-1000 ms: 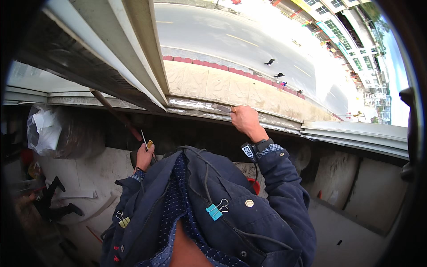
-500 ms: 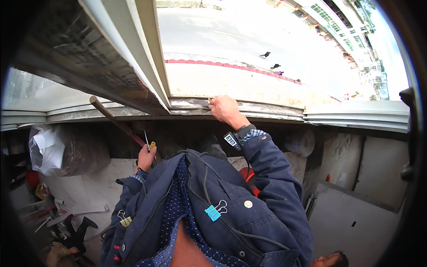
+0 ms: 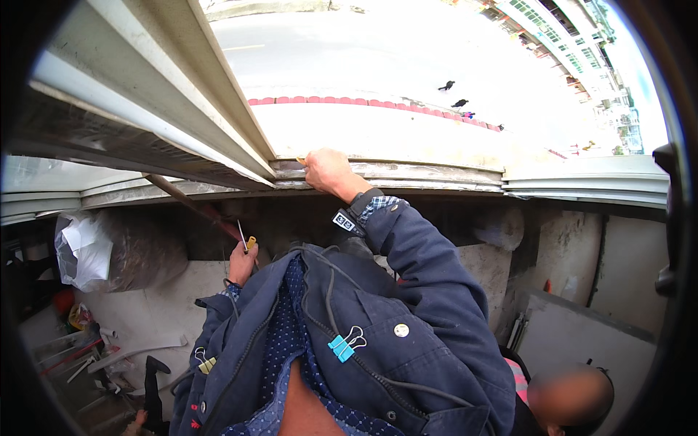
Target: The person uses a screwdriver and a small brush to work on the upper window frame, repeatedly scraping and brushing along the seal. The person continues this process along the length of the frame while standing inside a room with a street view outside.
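Note:
My right hand [image 3: 331, 173] is closed over the window track [image 3: 422, 171], near the foot of the upright frame [image 3: 225, 94]. A small tan tip [image 3: 300, 160] pokes out from its fingers; the rest is hidden. Lower and to the left, my left hand [image 3: 242, 263] grips a thin-bladed tool with a yellow handle [image 3: 251, 243]. Its narrow blade points up, away from my body. Beyond that hand, a long wooden-handled pole [image 3: 174, 192] leans against the sill.
A clear plastic-wrapped bundle [image 3: 120, 251] stands at the left. Tools and scraps [image 3: 94, 349] litter the floor below it. A person [image 3: 567, 396] is close by at the lower right, beside a pale panel [image 3: 582, 334]. Past the open window lies a bright street [image 3: 327, 58].
My right hand has slid left along the track, closer to the upright frame. My left hand keeps the yellow-handled tool. The person at lower right shows more.

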The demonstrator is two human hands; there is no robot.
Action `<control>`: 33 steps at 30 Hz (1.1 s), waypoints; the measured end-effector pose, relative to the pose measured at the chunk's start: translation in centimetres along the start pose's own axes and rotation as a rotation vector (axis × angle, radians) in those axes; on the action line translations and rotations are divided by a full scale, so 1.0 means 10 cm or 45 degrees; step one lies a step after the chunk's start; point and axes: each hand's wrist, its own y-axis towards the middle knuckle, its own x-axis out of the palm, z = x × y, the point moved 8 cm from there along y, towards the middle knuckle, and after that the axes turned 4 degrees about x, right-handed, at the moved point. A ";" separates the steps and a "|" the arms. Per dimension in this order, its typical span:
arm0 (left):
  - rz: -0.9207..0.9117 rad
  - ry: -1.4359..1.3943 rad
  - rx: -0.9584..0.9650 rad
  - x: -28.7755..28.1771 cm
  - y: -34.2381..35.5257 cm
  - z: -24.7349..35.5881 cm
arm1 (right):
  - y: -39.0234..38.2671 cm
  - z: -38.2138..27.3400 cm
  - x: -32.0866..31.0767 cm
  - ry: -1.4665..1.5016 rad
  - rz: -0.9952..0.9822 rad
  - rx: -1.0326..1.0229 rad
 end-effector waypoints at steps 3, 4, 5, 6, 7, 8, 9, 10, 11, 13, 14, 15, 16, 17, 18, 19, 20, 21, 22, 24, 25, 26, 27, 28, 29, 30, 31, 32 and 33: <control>0.007 0.050 0.030 0.00 0.00 0.02 | -0.01 0.04 0.03 0.002 0.014 -0.042; 0.000 0.050 0.024 0.01 0.00 0.03 | -0.02 0.04 0.04 0.016 0.024 -0.046; -0.010 0.082 -0.005 0.02 -0.02 0.03 | -0.04 0.05 0.03 0.026 0.041 -0.058; -0.002 0.077 0.026 0.02 -0.03 0.07 | -0.06 0.06 0.02 0.034 0.055 -0.068; 0.000 0.103 0.039 0.01 -0.04 0.10 | -0.09 0.07 0.02 0.043 0.068 -0.076; 0.011 0.164 0.054 0.01 -0.06 0.13 | -0.13 0.09 -0.02 0.050 0.097 -0.098; -0.005 0.108 0.034 0.03 -0.06 0.14 | -0.16 0.11 -0.05 0.056 0.127 -0.121; -0.011 0.090 0.012 0.03 -0.07 0.13 | -0.19 0.14 -0.07 0.048 0.137 -0.123; -0.019 0.099 -0.018 0.03 -0.07 0.12 | -0.20 0.18 -0.07 0.036 0.105 -0.111; -0.020 0.110 0.005 -0.01 -0.07 0.12 | -0.19 0.23 -0.06 -0.002 0.029 -0.074; -0.013 0.168 0.006 -0.01 -0.06 0.12 | -0.18 0.23 -0.06 -0.004 0.012 -0.083; -0.024 0.131 0.024 0.01 -0.05 0.12 | -0.17 0.21 -0.07 0.011 0.024 -0.119; -0.027 0.135 0.033 0.01 -0.04 0.12 | -0.16 0.18 -0.06 0.019 0.023 -0.142; -0.030 0.182 0.015 0.01 -0.03 0.10 | -0.14 0.14 -0.07 0.030 0.054 -0.172; -0.026 0.133 0.036 0.01 -0.03 0.11 | -0.11 0.08 -0.06 0.034 0.073 -0.187; -0.023 0.130 0.035 0.01 -0.03 0.12 | -0.08 0.03 -0.04 0.032 0.080 -0.184; -0.029 0.170 0.015 0.02 -0.02 0.12 | -0.05 -0.02 -0.03 0.035 0.088 -0.191; -0.022 0.130 0.040 0.02 -0.02 0.14 | -0.02 -0.04 -0.01 0.025 0.080 -0.175; -0.023 0.130 0.042 0.01 -0.03 0.16 | -0.01 -0.05 0.00 0.025 0.076 -0.167; -0.021 0.103 0.053 0.03 -0.03 0.18 | -0.04 0.00 -0.01 0.066 0.078 -0.141; -0.011 0.070 0.063 0.03 -0.01 0.20 | -0.06 0.01 -0.05 0.085 0.115 -0.167; 0.001 0.096 0.024 0.04 -0.01 0.18 | -0.10 0.04 -0.07 0.097 0.122 -0.171; -0.007 0.080 0.051 0.04 -0.01 0.19 | -0.13 0.09 -0.04 0.098 0.075 -0.097; -0.015 0.038 0.067 0.06 -0.01 0.20 | -0.19 0.10 -0.08 0.147 0.114 -0.107; -0.010 0.060 0.096 0.04 0.00 0.21 | -0.24 0.11 -0.13 0.202 0.159 -0.128; 0.006 0.141 0.112 0.02 0.00 0.21 | -0.30 0.13 -0.17 0.253 0.188 -0.139; -0.019 0.122 0.107 0.02 0.00 0.19 | -0.38 0.19 -0.19 0.322 0.170 -0.127; -0.020 0.098 0.107 0.01 0.00 0.18 | -0.48 0.24 -0.23 0.347 0.188 -0.137; -0.015 0.130 0.130 -0.02 0.01 0.17 | -0.57 0.27 -0.28 0.377 0.218 -0.159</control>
